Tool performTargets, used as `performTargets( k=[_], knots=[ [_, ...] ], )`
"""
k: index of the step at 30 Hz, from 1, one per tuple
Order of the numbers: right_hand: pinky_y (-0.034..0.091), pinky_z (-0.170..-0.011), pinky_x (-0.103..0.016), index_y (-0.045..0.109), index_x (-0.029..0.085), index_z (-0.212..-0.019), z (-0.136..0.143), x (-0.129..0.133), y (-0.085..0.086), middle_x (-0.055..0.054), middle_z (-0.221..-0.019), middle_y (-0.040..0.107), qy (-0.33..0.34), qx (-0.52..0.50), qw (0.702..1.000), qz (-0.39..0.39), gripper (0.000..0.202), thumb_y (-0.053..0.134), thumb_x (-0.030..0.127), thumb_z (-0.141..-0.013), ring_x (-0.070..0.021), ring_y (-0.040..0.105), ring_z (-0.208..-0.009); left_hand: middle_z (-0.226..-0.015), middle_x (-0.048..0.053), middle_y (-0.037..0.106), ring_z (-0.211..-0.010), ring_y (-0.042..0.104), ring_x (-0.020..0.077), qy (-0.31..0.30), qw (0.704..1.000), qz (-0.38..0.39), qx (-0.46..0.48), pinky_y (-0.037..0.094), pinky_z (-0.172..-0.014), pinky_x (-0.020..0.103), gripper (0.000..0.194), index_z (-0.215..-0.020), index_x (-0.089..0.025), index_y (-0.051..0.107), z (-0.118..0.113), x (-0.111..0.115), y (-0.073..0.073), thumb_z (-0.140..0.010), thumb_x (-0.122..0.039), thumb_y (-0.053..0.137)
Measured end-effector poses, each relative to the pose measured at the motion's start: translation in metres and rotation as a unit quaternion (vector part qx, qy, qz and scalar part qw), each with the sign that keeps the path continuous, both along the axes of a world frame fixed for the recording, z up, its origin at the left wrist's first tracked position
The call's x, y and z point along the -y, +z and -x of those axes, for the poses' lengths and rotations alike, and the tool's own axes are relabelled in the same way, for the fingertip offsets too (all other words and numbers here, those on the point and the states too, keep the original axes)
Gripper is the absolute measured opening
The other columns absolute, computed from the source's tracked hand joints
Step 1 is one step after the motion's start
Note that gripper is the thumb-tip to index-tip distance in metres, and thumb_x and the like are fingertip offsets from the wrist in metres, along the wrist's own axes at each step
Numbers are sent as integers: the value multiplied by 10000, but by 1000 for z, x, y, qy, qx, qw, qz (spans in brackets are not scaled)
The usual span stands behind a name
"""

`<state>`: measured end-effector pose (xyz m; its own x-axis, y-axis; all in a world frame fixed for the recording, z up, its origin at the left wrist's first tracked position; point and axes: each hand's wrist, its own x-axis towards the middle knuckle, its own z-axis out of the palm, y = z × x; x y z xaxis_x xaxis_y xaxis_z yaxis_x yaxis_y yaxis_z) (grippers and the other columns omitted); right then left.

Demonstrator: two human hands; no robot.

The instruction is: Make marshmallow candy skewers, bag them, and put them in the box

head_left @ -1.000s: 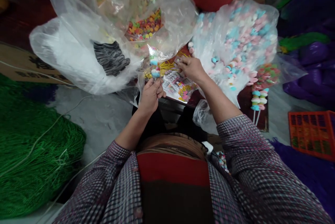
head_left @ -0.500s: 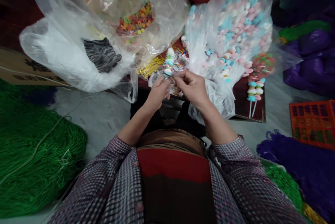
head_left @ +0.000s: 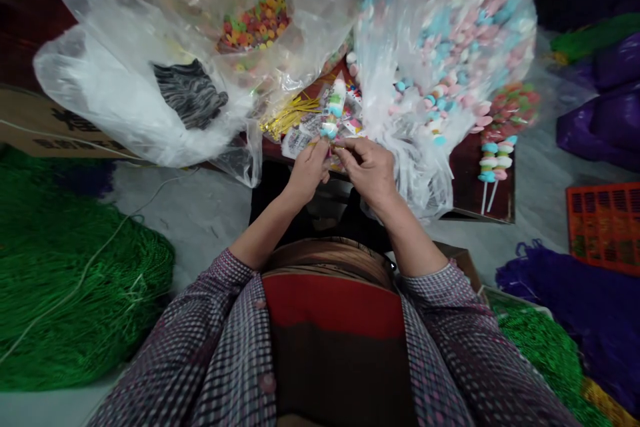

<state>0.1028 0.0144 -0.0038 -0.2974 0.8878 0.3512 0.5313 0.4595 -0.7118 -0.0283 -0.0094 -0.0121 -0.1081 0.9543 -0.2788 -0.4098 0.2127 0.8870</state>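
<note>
My left hand (head_left: pixel 311 170) is closed around the lower end of a marshmallow skewer (head_left: pixel 334 107) in a clear wrapper, its tip pointing away from me. Against it, my right hand (head_left: pixel 371 166) pinches a thin gold twist tie (head_left: pixel 339 145) at the wrapper's neck. The fingers partly hide the tie and the stick. Just beyond my left hand lies a bunch of gold twist ties (head_left: pixel 293 114), beside printed clear wrappers (head_left: pixel 299 140). Two marshmallow skewers (head_left: pixel 495 164) on white sticks rest at the table's right corner.
A big bag of pastel marshmallows (head_left: pixel 460 27) and a bag of colourful ring candies (head_left: pixel 260 20) stand behind. To the left is a plastic bag with a dark striped bundle (head_left: pixel 190 94). Green netting (head_left: pixel 75 267) and an orange crate (head_left: pixel 605 227) flank the table (head_left: pixel 463 177).
The skewer has tilted slightly to the right, and its wrapper's pointed tip shows more clearly. Both hands stay together at its lower end. The whole view has shifted a little.
</note>
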Motion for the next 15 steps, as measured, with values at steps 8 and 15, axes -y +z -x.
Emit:
performTargets(
  k=[8,15],
  knots=[
    [509,-665,-296,726,220,-760,7,9,-2,8,-679,697,-85,-61,994,18,153,643,264,-880,-143,605,-631,-483,-108,304,-373,276,40,-46,999,-3,5,288,-389,205,525,-661,-219,434,-6,4,3,-910,-627,650],
    [481,-676,-269,713,207,-782,6,9,2,19,-735,704,-59,-132,986,81,101,666,249,-861,-118,590,-667,-469,-134,259,-361,210,24,-37,995,21,90,258,-392,182,472,-694,-212,459,-5,4,8,-919,-550,698]
  ],
)
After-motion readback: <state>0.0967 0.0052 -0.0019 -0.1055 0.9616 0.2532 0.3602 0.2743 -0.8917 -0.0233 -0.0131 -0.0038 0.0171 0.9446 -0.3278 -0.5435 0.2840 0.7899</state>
